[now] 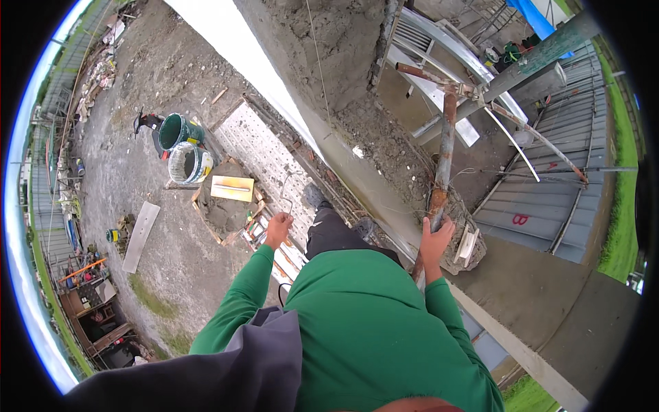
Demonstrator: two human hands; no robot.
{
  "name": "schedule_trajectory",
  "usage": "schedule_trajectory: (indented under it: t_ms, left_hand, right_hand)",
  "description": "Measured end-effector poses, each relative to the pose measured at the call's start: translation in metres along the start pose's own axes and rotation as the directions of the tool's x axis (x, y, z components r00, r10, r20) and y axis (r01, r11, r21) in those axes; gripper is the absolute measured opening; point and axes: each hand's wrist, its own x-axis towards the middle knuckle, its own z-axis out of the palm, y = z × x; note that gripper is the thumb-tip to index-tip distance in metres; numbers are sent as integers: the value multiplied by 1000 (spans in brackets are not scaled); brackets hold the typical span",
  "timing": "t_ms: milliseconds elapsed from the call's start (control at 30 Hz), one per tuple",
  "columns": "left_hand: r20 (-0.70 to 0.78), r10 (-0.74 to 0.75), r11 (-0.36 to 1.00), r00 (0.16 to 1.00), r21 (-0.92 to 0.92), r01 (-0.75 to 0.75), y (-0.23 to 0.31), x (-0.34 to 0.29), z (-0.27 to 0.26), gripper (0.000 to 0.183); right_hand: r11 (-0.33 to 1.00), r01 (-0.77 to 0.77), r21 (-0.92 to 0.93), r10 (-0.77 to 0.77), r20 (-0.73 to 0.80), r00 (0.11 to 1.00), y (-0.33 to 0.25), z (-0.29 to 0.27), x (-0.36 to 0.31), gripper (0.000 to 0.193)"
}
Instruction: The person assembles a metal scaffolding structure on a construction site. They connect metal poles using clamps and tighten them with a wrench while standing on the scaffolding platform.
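My left hand (277, 231) is closed in front of my left leg, on a thin dark bent wire (288, 196) that rises past the fingers over the walkway. My right hand (436, 246) is wrapped round the lower part of a rusty steel pipe (442, 165), which stands slanted beside the rough mortar edge. Below and left of the wire, a yellow rectangular float (232, 187) with a pale handle lies on a wood-framed board of wet mortar (225, 214). Next to the board are a green bucket (180, 129) and a whitish bucket (184, 163).
My boot (315, 196) stands on a perforated metal walkway (247, 141). A rough mortar wall (322, 55) rises ahead, and a concrete ledge (528, 288) runs along the right. Rusty scaffold tubes (549, 145) cross at upper right. A long grey plank (141, 237) lies on the ground.
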Motion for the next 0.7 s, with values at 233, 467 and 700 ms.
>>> schedule_trajectory:
  t_ms: [233, 467, 700]
  left_hand:
    - [144, 313, 770, 939, 540, -340, 83, -69, 18, 31]
    - [254, 842, 427, 477, 229, -875, 329, -134, 103, 21]
    - [56, 977, 211, 204, -264, -941, 566, -159, 201, 25]
  right_hand:
    - [998, -21, 55, 22, -17, 1000, -4, 0, 1, 63]
    - [994, 26, 105, -20, -60, 998, -8, -6, 7, 66]
    - [995, -47, 91, 51, -37, 998, -4, -6, -6, 67]
